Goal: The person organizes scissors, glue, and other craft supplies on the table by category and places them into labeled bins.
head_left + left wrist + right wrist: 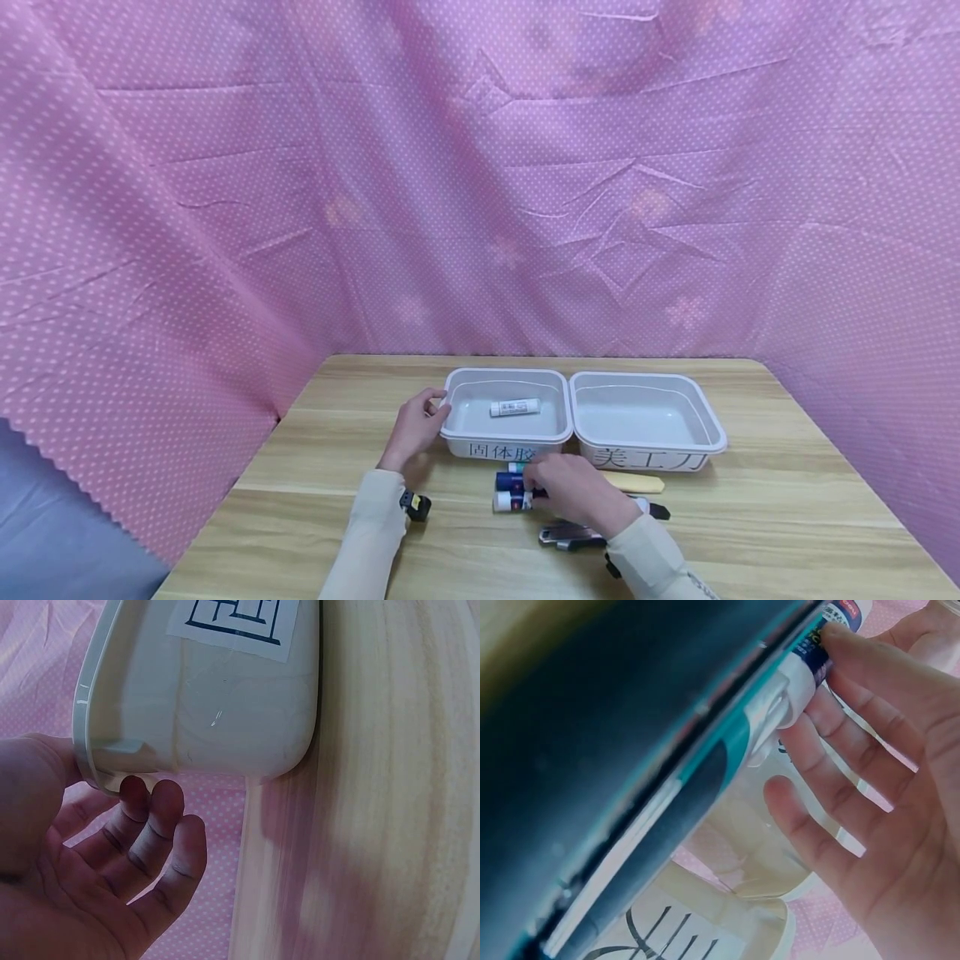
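Observation:
My left hand holds the left rim of a white plastic bin; the left wrist view shows the thumb on the rim and fingers curled beneath. A white glue stick lies inside that bin. In front of the bins, my right hand is over several glue sticks, among them a dark-blue-capped one and a white-capped one. In the right wrist view its thumb and fingers pinch a glue stick with a dark blue label. Exactly which one in the head view is partly hidden.
A second white bin, with nothing in it, stands right of the first. Both carry printed labels. A yellow-handled utility knife and a grey one lie around the right hand. A pink dotted curtain hangs behind the wooden table.

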The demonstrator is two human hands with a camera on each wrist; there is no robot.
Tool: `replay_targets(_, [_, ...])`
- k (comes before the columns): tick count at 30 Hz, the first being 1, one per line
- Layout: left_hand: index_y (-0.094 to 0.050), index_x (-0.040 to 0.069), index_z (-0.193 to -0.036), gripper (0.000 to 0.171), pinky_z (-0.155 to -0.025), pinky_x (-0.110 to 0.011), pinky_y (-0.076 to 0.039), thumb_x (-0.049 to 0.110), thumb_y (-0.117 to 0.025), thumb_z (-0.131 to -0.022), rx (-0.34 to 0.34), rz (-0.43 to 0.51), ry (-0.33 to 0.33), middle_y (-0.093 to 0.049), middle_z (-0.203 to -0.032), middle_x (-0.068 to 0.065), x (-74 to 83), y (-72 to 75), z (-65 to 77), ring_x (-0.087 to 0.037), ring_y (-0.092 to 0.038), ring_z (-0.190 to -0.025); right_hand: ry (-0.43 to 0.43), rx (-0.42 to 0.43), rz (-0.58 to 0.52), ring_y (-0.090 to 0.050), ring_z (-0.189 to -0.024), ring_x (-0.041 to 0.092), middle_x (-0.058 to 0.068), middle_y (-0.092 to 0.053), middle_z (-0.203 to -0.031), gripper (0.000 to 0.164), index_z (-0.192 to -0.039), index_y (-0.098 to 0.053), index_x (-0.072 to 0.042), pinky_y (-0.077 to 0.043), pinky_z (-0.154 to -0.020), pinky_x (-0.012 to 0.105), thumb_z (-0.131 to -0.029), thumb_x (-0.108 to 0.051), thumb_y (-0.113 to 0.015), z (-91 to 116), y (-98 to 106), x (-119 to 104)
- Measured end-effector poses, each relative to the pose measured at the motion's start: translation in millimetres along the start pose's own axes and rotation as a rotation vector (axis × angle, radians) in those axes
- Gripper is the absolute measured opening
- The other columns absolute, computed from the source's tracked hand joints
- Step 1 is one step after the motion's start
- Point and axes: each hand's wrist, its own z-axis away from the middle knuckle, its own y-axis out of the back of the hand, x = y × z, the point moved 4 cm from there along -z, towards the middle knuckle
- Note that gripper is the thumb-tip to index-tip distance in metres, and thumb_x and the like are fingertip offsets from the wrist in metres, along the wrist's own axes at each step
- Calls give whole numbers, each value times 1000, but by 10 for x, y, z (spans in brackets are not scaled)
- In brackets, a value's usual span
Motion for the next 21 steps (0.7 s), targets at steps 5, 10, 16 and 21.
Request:
replay_targets(5, [-63,2,-134,36,-59,-26,-49,15,-64,-100,1,-6,-7,-62,-86,-9,2,1,-1,-16,-56,-70,-15,-26,-2,-61,-75,6,-7,-72,-89,16,-90,-75,-20,-55,-66,26,-81,-27,-87,-1,-11,-7])
replay_targets(10, [-63,2,-134,36,-59,-26,-49,16,-64,-100,4,-8,-13,-63,-85,-9,2,1,-4,-16,-57,-70,-19,-48,6,-58,-71,4,-8,-71,-87,15,-89,-75,-20,-53,-63,26,-82,-27,-86,-5,-20,-15])
replay_targets(16, [-63,3,-134,37,-59,-26,-50,16,-64,-100,5,-1,-7,-62,-86,-9,2,1,-2,-16,-57,-71,-22,-55,20,-50,-63,2,-10,-68,-79,14,-88,-76,-21,-49,-58,22,-82,-27,-86,-16,-29,-28])
replay_targets(21, [-62,2,-135,37,-60,-26,-50,16,-64,-100,3,-3,-6,-63,-86,-9,1,2,3,-17,-57,-71,-34,-64,3,-48,-60,2,-10,-68,-77,13,-89,-76,-21,-47,-55,22,-83,-28,-85,-9,-42,-42])
